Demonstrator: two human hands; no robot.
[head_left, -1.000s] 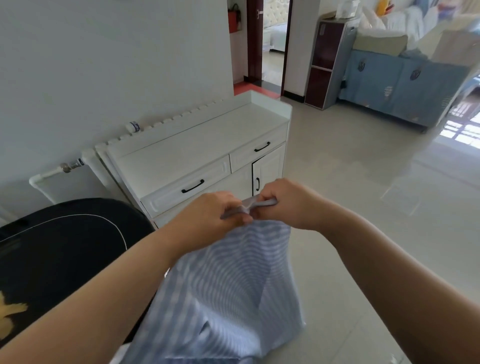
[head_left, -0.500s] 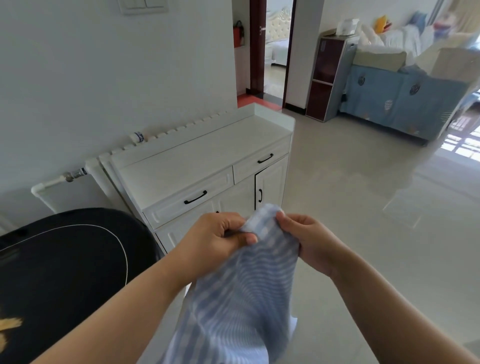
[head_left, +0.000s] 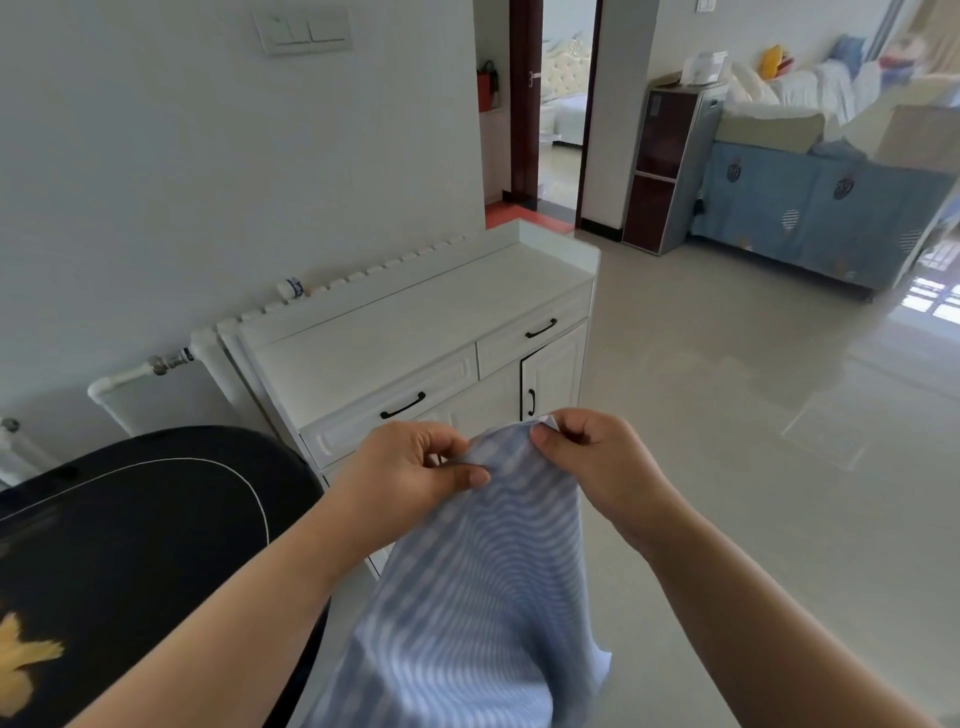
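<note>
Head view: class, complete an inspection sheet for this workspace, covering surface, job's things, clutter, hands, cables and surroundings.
Surface: white cabinet against the wall, drawers shut; black rounded surface at the left.
Job's things: blue-and-white striped cloth held in the air, hanging down.
Clutter: small white and blue item behind the cabinet.
Hands: left hand and right hand each pinch the cloth's top edge, close together.
Cables: nothing seen.
Surroundings: pale floor, open doorway, blue-covered sofa, wall switch.
</note>
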